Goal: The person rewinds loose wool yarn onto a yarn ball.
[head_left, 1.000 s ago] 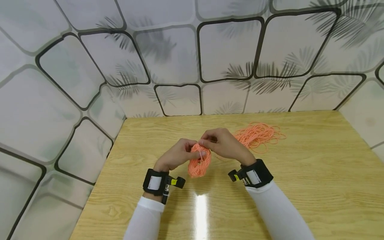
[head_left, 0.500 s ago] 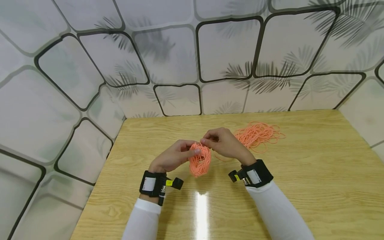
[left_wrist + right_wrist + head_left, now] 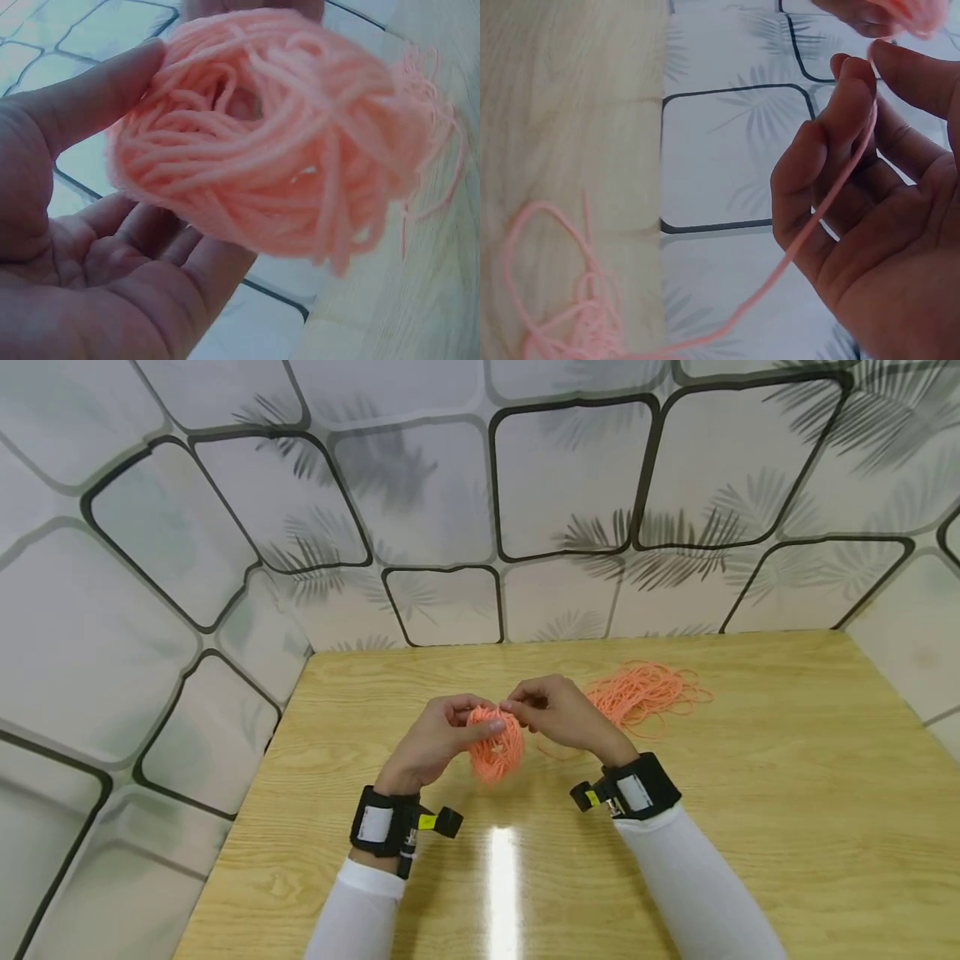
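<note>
A wound bundle of coral-pink yarn (image 3: 498, 756) is held up above the table by my left hand (image 3: 431, 739). In the left wrist view the thumb lies along one side of the yarn bundle (image 3: 255, 150) and the fingers are behind it, partly hidden. Close by on the right, my right hand (image 3: 558, 714) pinches a single yarn strand (image 3: 810, 225) between thumb and forefinger. In the right wrist view that strand runs down past the palm toward the loose yarn pile (image 3: 581, 322) on the table.
The loose pile of the same yarn (image 3: 645, 693) lies on the wooden table (image 3: 750, 793) behind my right hand. A patterned wall covering (image 3: 570, 477) borders the table at the back and on the left. Each wrist wears a black camera strap (image 3: 382, 822).
My left hand turns the yarn bundle a little and raises it slightly. The right hand stays nearly in place with its pinched strand, and the loose pile looks the same.
</note>
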Motion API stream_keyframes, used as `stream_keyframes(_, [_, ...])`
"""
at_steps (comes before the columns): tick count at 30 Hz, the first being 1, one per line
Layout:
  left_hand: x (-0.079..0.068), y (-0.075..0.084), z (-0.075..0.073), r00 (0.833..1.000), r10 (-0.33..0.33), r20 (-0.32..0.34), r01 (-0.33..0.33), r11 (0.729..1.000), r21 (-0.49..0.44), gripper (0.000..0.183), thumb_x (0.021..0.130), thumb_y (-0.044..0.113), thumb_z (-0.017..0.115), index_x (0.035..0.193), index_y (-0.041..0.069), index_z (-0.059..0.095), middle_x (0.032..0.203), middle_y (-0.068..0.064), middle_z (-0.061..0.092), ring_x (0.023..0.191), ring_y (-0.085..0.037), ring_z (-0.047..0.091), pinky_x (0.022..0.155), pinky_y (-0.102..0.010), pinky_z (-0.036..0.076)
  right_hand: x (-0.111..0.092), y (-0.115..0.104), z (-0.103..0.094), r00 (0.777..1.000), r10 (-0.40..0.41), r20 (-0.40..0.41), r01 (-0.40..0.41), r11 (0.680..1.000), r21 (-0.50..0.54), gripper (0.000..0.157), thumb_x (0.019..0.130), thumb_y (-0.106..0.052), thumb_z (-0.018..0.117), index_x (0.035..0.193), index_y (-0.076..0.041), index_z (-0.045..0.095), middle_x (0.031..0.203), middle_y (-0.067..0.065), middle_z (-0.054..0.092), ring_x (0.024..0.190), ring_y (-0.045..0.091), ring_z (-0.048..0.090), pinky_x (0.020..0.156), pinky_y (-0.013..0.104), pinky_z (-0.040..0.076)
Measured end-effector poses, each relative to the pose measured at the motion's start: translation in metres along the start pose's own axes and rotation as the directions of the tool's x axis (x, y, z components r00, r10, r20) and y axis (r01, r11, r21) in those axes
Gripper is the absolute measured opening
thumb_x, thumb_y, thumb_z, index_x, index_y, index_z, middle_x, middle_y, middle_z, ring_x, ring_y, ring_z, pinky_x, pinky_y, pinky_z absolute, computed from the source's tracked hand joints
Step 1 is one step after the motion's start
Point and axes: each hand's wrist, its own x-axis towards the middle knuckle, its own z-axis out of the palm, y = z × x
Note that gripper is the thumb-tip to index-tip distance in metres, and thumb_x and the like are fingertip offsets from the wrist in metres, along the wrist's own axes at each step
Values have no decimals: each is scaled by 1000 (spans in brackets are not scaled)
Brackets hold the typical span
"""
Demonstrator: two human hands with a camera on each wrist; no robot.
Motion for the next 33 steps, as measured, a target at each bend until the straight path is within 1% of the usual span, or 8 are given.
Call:
stream_keyframes(4, [2,1,-2,986,24,-167,-47,989,-139,48,79,25,71,118,1,55,108,-17,61,96,-24,60,81,-38,47,0,7,6,999,18,29,-19,999,37,26,96,-34,46,91,-16,64,74,14,56,64,33,52,55,33,43])
stream_keyframes(10, [8,1,-5,931,40,-364,-140,957,-254,45,80,24,70,118,3,59,114,-17,57,101,-23,58,83,-35,46,-5,8,20,998,26,65,-17,992,-127,26,98,-34,41,87,-21,61,72,3,57,57,17,50,50,31,39])
stream_keyframes(19, [11,6,-16,847,2,-532,-247,887,-391,45,83,22,66,119,-2,54,114,-13,53,104,-20,55,89,-31,42,-21,9,27,996,13,89,14,956,-293,26,98,-34,41,81,-22,57,60,-4,43,48,9,38,49,24,32])
stream_keyframes(23, [11,6,-19,808,32,-589,-301,881,-365,43,83,21,67,116,-3,54,111,-13,53,100,-20,56,88,-31,43,-29,8,27,994,-11,106,45,945,-323,24,98,-35,42,83,-23,58,58,-6,40,47,8,35,49,24,30])
stream_keyframes(27, [13,3,-18,747,167,-644,-337,929,-151,38,80,20,70,107,-4,58,102,-14,57,92,-21,58,81,-34,47,-35,1,25,989,-32,145,82,932,-353,22,97,-33,44,82,-23,57,56,-6,36,45,7,32,48,23,27])
stream_keyframes(28, [13,2,-17,743,207,-637,-327,942,-75,36,79,20,71,105,-3,59,99,-14,58,90,-21,58,79,-34,48,-35,-3,25,988,-41,152,95,927,-363,22,97,-33,45,82,-23,58,56,-7,37,46,7,33,48,23,28])
stream_keyframes(30, [12,-1,-15,766,272,-582,-288,955,69,34,79,21,72,102,0,62,96,-14,60,86,-23,59,75,-36,49,-34,-12,23,985,-65,159,123,910,-395,20,97,-32,46,85,-22,60,59,-9,42,48,6,37,49,23,32])
stream_keyframes(33, [10,-5,-11,864,284,-417,-213,954,209,31,79,24,71,103,5,65,95,-11,63,84,-24,61,71,-37,50,-27,-26,20,984,-105,142,158,882,-444,17,95,-30,49,91,-21,63,68,-11,51,55,4,44,53,24,38])
